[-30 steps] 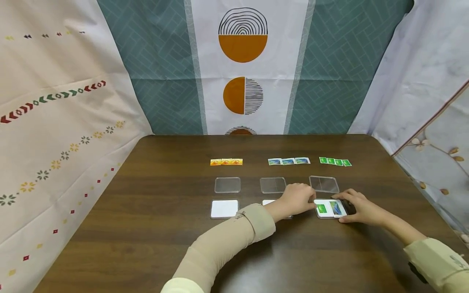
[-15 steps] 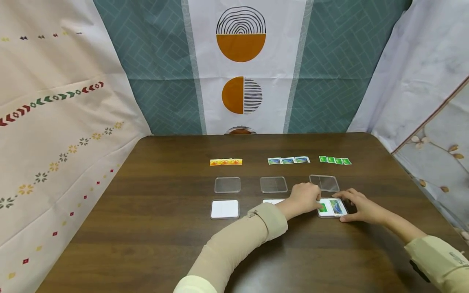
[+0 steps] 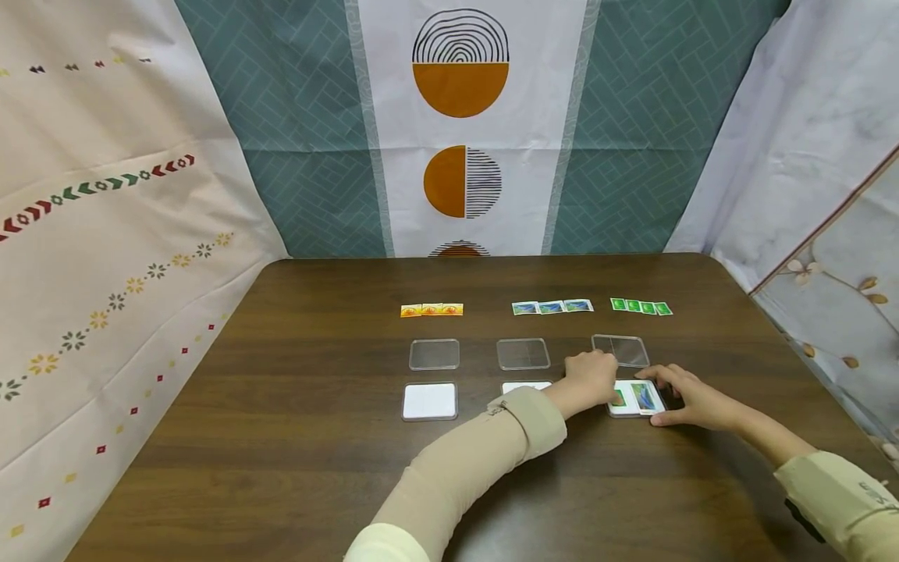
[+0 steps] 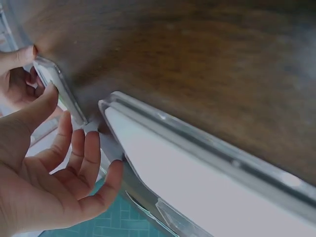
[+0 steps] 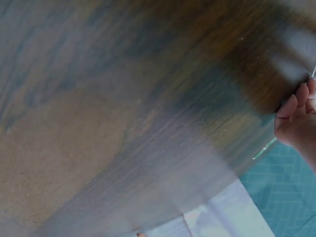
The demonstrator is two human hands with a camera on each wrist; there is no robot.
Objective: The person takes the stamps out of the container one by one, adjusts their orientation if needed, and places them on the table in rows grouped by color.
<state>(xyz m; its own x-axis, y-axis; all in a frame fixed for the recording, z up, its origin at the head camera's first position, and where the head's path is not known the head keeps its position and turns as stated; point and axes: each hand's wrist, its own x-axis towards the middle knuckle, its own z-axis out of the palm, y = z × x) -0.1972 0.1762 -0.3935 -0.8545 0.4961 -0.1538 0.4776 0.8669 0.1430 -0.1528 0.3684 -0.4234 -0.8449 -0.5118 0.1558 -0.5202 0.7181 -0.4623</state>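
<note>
At the right of the table, in the head view, my right hand (image 3: 691,402) holds the clear case (image 3: 623,415) by its far and near edges, between fingers and thumb. A white card in it bears a green stamp (image 3: 619,398) and a blue landscape stamp (image 3: 643,396). My left hand (image 3: 591,378) is over the case's left end, covering part of the green stamp. In the left wrist view its thumb (image 4: 47,101) reaches to the card in the case, and its other fingers are loosely bent, away from the case. The right wrist view catches only part of the right hand (image 5: 300,113).
Behind lie orange stamps (image 3: 431,310), blue stamps (image 3: 552,307) and green stamps (image 3: 641,306) in rows. Three clear lids (image 3: 434,355) are lined up before them. Another case with a white card (image 3: 430,401) sits left; one more (image 3: 525,385) is partly hidden by my left arm.
My left hand has shifted right and slightly away from me, so that its thumb overlaps the green stamp. My right hand and the case have stayed nearly still.
</note>
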